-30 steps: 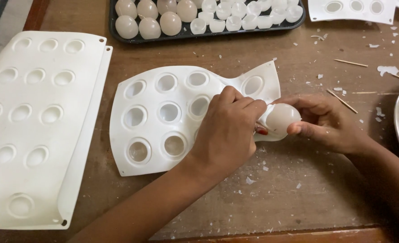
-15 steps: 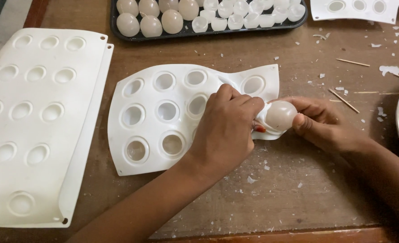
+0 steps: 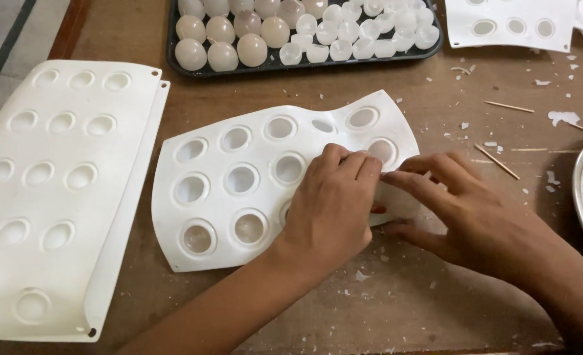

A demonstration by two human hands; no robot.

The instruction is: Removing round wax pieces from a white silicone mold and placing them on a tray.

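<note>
Silicone mould sheet (image 3: 239,190), white and dotted with round cavities, lies buckled in the middle of the wooden table (image 3: 436,296). Left hand (image 3: 331,210) rests palm-down on its right part, fingers pressed together and curled over the sheet near a cavity. Right hand (image 3: 475,217) meets it from the right, thumb and fingers closed on the sheet's right edge; what lies under them is hidden. A larger white mould (image 3: 48,190) lies flat just left of the sheet. At the far edge a dark tray (image 3: 173,59) holds pale wax balls (image 3: 222,39) and smaller half shells (image 3: 363,33). Thin wooden sticks (image 3: 498,161) and white flakes (image 3: 567,118) lie scattered to the right.
</note>
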